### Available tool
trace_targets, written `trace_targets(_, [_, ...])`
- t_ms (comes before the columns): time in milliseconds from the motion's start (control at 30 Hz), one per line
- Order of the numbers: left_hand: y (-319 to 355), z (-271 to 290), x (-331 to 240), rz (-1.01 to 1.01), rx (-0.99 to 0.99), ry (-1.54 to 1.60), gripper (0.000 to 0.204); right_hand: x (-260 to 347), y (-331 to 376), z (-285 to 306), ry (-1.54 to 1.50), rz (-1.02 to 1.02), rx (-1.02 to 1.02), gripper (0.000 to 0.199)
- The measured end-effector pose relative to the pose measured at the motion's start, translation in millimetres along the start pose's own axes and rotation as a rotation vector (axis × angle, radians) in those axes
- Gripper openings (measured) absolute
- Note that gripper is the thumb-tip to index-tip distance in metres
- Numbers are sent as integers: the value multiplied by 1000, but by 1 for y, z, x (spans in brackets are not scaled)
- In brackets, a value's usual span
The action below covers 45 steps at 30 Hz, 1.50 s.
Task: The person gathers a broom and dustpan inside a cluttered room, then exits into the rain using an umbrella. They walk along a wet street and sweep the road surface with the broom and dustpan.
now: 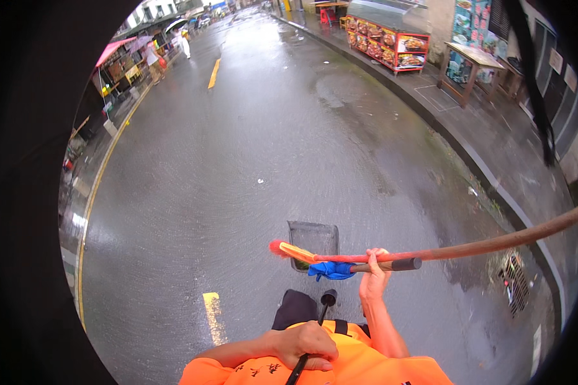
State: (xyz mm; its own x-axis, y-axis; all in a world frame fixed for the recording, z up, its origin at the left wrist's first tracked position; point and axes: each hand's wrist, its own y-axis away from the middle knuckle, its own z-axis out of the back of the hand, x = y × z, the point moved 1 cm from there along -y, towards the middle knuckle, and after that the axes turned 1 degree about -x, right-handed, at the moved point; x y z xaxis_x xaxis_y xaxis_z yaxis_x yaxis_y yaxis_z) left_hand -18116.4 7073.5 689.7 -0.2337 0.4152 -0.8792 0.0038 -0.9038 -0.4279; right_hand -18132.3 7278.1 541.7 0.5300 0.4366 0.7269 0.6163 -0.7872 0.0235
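Observation:
My right hand (374, 280) is closed around two handles together. One belongs to a broom (295, 252) with red bristles and an orange-yellow head, its long handle running off to the right. The other is a brown stick with a dark grip, reaching to a grey dustpan (315, 236). A blue cloth or bag (331, 270) is bunched on that stick, and the broom head overlaps the pan. Close against my orange top, my left hand (310, 345) grips a black rod (324, 311) with a rounded dark end; the rest of it runs out of view.
Wet road stretches ahead, with yellow markings. A kerb bounds the pavement on the right, with a drain grate (515, 282), a red food counter (386, 45) and a wooden table (472, 58). People (153, 59) walk along the left side by stalls. A small white scrap (260, 181) lies ahead.

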Motion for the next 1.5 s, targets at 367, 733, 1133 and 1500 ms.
trace_targets(367, [-130,374,132,35,21,-44,9,-107,-361,-189,-45,15,-41,15])
trace_targets(733, [-249,735,284,10,150,-222,18,-263,-692,-353,-71,47,-33,15])
trace_targets(1133, [-342,1101,427,-31,-521,-145,17,-432,-1036,-549,-40,-4,-13,16])
trace_targets(1500, [-454,1478,558,-32,-203,-1,36,-565,-1342,-726,-16,27,-23,15])
